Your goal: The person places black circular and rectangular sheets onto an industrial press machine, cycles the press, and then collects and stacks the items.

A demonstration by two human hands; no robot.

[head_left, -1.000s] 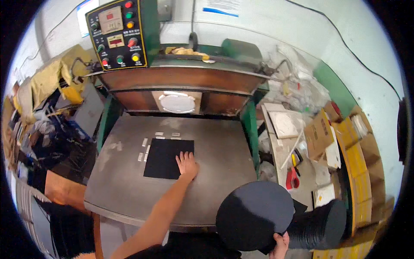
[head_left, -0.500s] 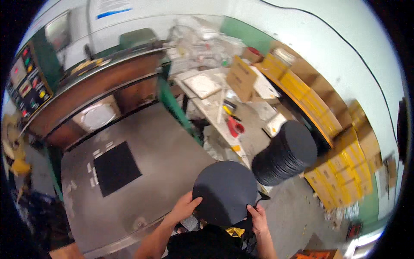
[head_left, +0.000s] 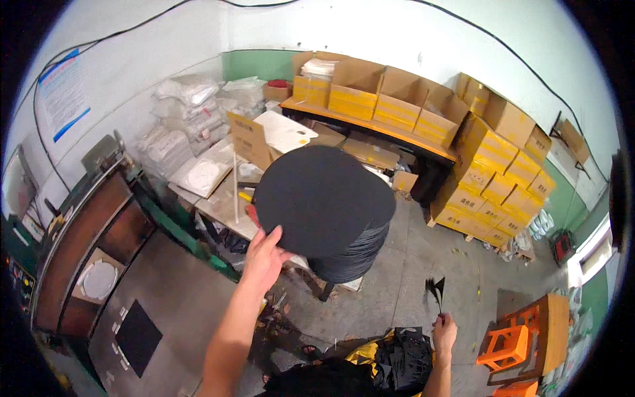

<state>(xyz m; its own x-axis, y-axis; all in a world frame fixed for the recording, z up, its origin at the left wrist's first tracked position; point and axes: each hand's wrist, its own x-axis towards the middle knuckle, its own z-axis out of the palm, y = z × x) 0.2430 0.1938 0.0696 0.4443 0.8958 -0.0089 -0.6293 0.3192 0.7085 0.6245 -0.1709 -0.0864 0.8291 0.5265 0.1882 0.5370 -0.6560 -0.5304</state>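
My left hand [head_left: 266, 261] grips the near left edge of a flat round black disc [head_left: 307, 198], thumb on top. The disc is held over a tall stack of similar black discs [head_left: 350, 259] and covers most of its top; whether it touches the stack I cannot tell. Out to the right, my right hand [head_left: 444, 332] is closed on a thin black scrap strip [head_left: 436, 291] that fans out at its upper end. Below it, close to my body, sits a yellow and black bag [head_left: 401, 357] with black scraps.
At left, a black square sheet [head_left: 137, 337] lies on the machine's metal plate [head_left: 192, 284]. Behind the stack runs a cluttered worktable [head_left: 215, 206]. Cartons [head_left: 486, 155] are piled at back right. An orange stool [head_left: 504, 349] stands at right beside a wooden table [head_left: 554, 331].
My left hand has carried the disc forward to the stack. My right hand has left the disc and moved right with the scrap strip. The view has turned right.
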